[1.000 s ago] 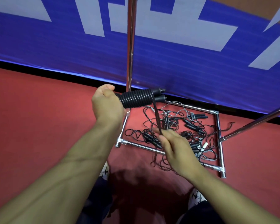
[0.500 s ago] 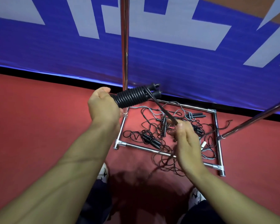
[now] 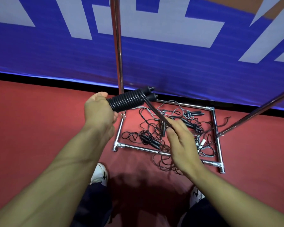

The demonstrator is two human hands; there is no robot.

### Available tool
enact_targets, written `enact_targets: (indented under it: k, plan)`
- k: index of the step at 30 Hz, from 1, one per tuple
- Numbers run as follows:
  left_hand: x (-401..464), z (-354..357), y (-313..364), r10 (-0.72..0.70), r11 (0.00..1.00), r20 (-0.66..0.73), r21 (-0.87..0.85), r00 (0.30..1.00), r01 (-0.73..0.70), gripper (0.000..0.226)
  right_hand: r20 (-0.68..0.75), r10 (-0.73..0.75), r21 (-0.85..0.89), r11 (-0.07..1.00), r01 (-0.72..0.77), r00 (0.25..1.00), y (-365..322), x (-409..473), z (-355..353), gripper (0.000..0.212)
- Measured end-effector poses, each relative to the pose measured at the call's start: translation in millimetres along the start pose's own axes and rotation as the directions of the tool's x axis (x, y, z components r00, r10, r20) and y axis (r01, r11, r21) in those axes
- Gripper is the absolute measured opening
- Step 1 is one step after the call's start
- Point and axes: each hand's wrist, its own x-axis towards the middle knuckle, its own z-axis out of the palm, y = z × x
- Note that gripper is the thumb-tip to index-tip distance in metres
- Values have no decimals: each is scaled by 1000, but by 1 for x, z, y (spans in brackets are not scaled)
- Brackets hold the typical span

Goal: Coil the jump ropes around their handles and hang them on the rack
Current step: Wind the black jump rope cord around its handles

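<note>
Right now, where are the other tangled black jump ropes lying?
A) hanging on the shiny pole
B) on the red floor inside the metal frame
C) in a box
B: the tangled black jump ropes lie on the red floor, mostly inside the shiny square metal frame.

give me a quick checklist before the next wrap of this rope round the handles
1. Left hand grips the paired handles firmly: ok.
2. Coil on the handles sits tight and even, no loose turns: ok.
3. Right hand has the free rope pinched in its fingers: ok.
4. Free rope runs taut from coil to right hand: ok.
5. Trailing rope clear of the tangled ropes on the floor inside the rack base: cannot tell.
6. Room on the handles for more turns: ok, the ends beyond the coil are bare.
</note>
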Motion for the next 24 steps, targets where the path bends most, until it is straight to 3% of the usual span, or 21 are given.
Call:
enact_targets:
  k: [3,6,9,12,16,19,24]
  plan:
    - [2,0,-1,25,1000,-28,16,999,-25,30,18,6,-34,999,-6,1000,2,0,0,44]
    - [2,-1,-2,37,996,11,77,999,-38,30,36,-29,-103,994,32,999,9,3,4,24]
    - [-2,-1,-7,56,971,177,218,983,-95,30,80,-25,-192,981,40,997,13,5,7,12]
    - [-7,-2,-14,96,890,387,380,917,-253,31,75,-23,-293,955,44,997,15,7,4,27]
    - [-6,-4,-21,99,742,524,528,846,-413,32,-94,6,-209,978,-25,996,13,16,-5,44]
    - [-4,-3,-24,117,662,535,586,836,-468,31,-168,-53,-93,995,38,984,7,19,-12,41]
    - [-1,2,-26,284,584,423,636,861,-505,29,-158,-316,-163,943,291,936,-4,15,-25,35]
